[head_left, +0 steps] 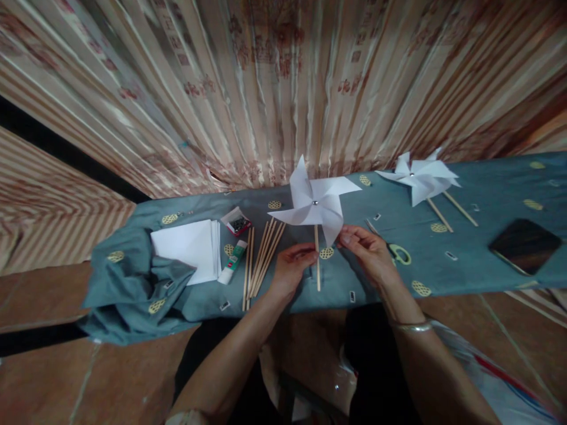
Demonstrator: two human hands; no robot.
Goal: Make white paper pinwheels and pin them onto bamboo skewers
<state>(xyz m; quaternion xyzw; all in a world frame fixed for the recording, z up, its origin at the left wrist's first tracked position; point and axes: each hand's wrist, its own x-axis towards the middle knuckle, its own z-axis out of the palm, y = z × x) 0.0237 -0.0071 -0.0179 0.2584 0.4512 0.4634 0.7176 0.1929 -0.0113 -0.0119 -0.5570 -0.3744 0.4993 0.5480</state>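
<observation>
A white paper pinwheel (305, 195) on a wooden stick stands upright in front of me, a silver pin at its centre. My left hand (296, 265) is closed, pinching the stick below the blades. At the tip of the lower right blade, the thumb and fingers of my right hand (365, 251) are pressed together against the paper. Left of my left hand lie several loose wooden sticks (266, 257). Scissors with yellow-green handles (401, 254) lie just right of my right hand, partly hidden by it.
Finished-looking pinwheels (420, 177) lie at the back right, near a dark phone (525, 246). To the left are white paper sheets (188, 248), a green-and-white glue stick (233, 261) and a small box of dark pins (237, 222). A pleated curtain (274, 88) hangs behind the cloth-covered table (478, 260).
</observation>
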